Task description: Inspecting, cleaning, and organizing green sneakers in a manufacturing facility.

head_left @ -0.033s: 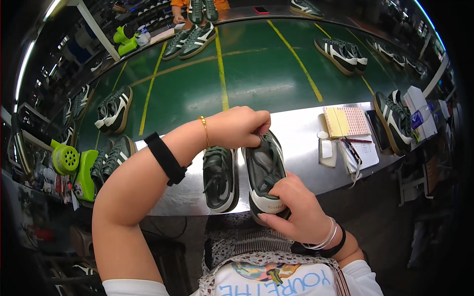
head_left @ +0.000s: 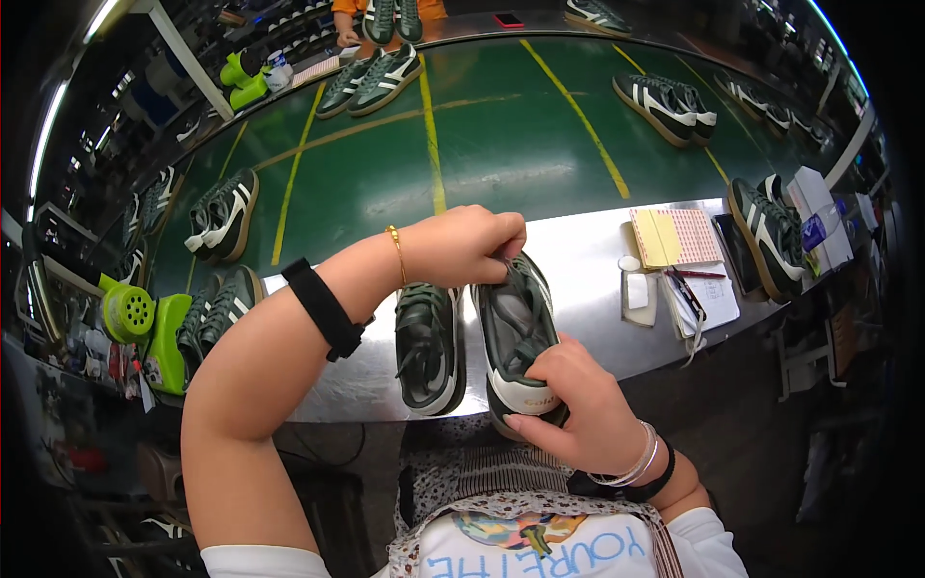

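A dark green sneaker (head_left: 520, 332) with white trim and a tan sole stands on the metal table edge, heel toward me. My right hand (head_left: 583, 405) wraps its white heel, thumb outside and fingers over the collar. My left hand (head_left: 487, 246) reaches across to its far end, fingers pinched together at the lacing. Whether they hold lace, tongue or upper there is hidden behind the hand. Close on the left stands the matching sneaker (head_left: 427, 337), its loose laces lying over the opening; neither hand holds it.
Beyond the metal strip (head_left: 588, 241) runs a green belt (head_left: 482, 125) with yellow lines and several shoe pairs. Right are notepads (head_left: 674, 241), a pen, a phone (head_left: 737, 252) and a sneaker pair (head_left: 766, 236). A lime-green device (head_left: 130, 308) stands left. A person in orange (head_left: 424, 10) is opposite.
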Action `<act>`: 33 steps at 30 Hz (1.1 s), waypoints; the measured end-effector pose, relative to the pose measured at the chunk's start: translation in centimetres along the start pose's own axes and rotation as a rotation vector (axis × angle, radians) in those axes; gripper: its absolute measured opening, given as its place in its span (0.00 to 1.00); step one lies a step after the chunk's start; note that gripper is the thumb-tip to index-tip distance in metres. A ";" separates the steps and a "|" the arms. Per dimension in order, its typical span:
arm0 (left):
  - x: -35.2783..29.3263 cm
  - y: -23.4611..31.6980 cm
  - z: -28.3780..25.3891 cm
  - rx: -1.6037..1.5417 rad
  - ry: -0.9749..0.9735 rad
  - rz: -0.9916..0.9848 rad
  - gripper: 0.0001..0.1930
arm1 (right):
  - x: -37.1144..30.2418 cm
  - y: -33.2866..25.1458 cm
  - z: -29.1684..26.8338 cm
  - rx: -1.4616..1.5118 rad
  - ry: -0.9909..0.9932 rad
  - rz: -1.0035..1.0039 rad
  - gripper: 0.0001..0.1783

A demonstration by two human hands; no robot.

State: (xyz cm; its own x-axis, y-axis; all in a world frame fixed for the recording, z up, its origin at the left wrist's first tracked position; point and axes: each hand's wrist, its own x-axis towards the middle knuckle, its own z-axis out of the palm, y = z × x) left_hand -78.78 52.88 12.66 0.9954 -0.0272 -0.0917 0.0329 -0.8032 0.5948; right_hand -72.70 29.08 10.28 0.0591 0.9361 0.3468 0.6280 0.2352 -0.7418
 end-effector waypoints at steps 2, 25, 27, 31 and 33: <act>0.3 -0.1 -0.1 -0.075 0.023 -0.047 0.10 | 0.1 0.0 -0.3 0.060 0.010 0.050 0.18; -15.1 0.6 15.9 -1.088 0.720 -0.790 0.18 | 1.6 0.1 6.9 -0.543 -0.333 0.160 0.31; -14.5 1.1 16.3 -1.381 0.841 -0.680 0.17 | 1.7 1.5 7.4 -0.562 -0.361 0.209 0.26; -16.2 2.8 20.2 -1.495 0.760 -0.569 0.12 | -0.8 2.8 2.1 -0.349 -0.247 0.170 0.25; -18.4 2.2 21.8 -1.546 0.205 -0.689 0.25 | -2.7 2.1 -1.7 -0.213 -0.159 0.171 0.28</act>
State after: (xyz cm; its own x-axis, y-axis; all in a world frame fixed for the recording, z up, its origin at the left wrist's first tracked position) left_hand -98.95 38.63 -1.72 0.7511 0.2228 -0.6215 0.3574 0.6542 0.6665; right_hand -70.20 26.58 8.81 0.0660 0.9905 0.1207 0.7692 0.0266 -0.6385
